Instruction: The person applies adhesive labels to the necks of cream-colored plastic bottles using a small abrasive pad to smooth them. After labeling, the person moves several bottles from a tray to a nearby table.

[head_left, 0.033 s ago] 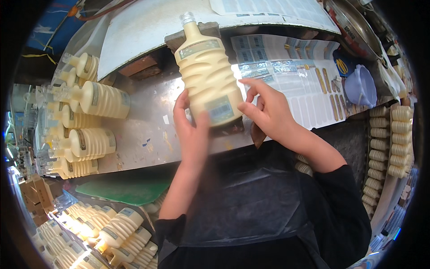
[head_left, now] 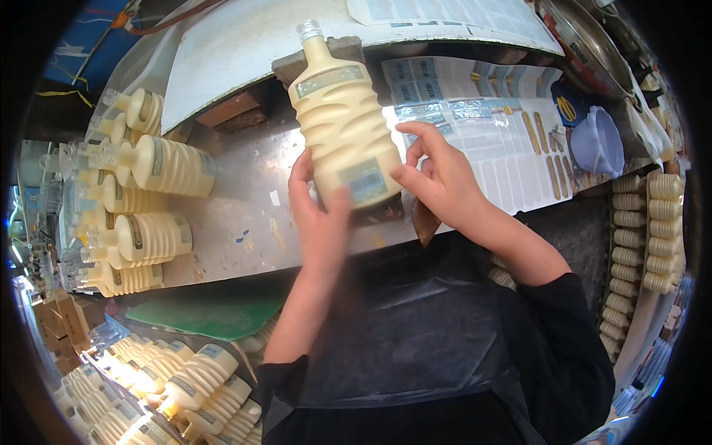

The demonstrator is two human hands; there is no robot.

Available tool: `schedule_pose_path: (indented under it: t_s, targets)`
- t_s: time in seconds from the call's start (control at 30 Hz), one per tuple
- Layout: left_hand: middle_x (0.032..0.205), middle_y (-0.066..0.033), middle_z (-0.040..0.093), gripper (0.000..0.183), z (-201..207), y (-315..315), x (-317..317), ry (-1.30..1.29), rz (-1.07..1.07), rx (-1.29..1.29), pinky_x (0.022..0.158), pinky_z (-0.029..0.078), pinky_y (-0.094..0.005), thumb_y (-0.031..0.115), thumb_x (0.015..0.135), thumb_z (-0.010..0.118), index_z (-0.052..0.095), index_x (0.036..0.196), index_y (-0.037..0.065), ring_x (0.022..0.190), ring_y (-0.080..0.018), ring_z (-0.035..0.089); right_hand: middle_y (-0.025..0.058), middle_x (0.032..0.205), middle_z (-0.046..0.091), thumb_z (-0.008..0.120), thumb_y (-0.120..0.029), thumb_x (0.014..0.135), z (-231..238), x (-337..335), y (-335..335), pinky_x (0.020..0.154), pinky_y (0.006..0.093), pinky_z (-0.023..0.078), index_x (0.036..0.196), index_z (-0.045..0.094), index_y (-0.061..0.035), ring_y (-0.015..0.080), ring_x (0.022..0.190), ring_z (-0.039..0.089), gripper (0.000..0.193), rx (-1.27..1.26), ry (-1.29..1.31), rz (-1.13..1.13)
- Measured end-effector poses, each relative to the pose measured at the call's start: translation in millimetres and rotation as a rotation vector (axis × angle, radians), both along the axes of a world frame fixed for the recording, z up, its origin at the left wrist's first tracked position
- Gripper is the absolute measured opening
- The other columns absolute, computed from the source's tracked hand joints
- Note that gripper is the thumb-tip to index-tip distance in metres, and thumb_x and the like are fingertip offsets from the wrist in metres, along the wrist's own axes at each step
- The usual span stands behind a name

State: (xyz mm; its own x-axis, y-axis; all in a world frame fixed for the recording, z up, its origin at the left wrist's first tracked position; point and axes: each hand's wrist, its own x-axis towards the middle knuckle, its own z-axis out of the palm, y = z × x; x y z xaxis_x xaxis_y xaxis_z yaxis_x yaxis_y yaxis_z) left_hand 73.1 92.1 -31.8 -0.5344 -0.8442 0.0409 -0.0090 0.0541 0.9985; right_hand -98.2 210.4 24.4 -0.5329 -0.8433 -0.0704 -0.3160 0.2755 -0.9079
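Note:
A cream-coloured ribbed bottle (head_left: 345, 126) with a clear threaded neck lies tilted on the worktable, its upper part on a dark block (head_left: 348, 49). It bears a narrow label band near the shoulder and a blue-grey label (head_left: 365, 184) near its base. My left hand (head_left: 319, 215) grips the lower left side, fingers along the edge and a blurred thumb over the label's corner. Close to the right edge of the bottle is my right hand (head_left: 445, 178), fingers loosely bent and apart, nothing visible in them. Whether its fingertips touch the bottle I cannot tell.
Sheets of labels (head_left: 475, 141) lie to the right, beside a lilac bucket (head_left: 597, 144) and yellow-handled scissors (head_left: 566, 110). Similar bottles (head_left: 152, 237) are stacked on the table's left, with more (head_left: 200, 374) below at lower left and others (head_left: 627, 259) in rows at right.
My right fingertips have shifted very slightly upward beside the bottle. The bottle and my left hand stay almost in place.

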Motion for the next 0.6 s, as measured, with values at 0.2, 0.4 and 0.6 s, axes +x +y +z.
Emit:
schedule_pose_path:
  t_s: [0.2,0.4,0.6]
  targets:
    - [0.149,-0.02,0.04,0.081,12,8,-7,0.045,0.004,0.112,0.115,0.04,-0.0427,0.007,0.086,0.071,0.03,0.155,0.001,0.141,-0.0293,0.042,-0.0007,0.086,0.051,0.085,-0.028,0.079,-16,7,-17,0.068,0.0249,0.046,0.138,0.049,-0.0009,0.0082,0.075,0.052,0.074,0.058,-0.06,-0.064]
    - [0.147,-0.0132,0.046,0.085,7,7,-5,0.108,-0.006,0.105,0.117,0.036,-0.0406,0.018,0.088,0.081,0.032,0.156,0.004,0.135,-0.0245,0.045,-0.0022,0.085,0.048,0.087,-0.026,0.076,-19,6,-16,0.068,0.0242,0.046,0.138,0.049,-0.001,0.0071,0.076,0.05,0.077,0.04,-0.093,-0.069]
    - [0.147,-0.0128,0.047,0.085,13,9,-5,0.115,0.001,0.158,0.117,0.036,-0.0406,0.017,0.087,0.082,0.034,0.155,0.004,0.136,-0.0244,0.045,-0.0023,0.085,0.048,0.087,-0.024,0.076,-20,7,-14,0.067,0.0237,0.045,0.139,0.048,-0.0015,0.0066,0.075,0.049,0.077,0.021,-0.106,-0.065]
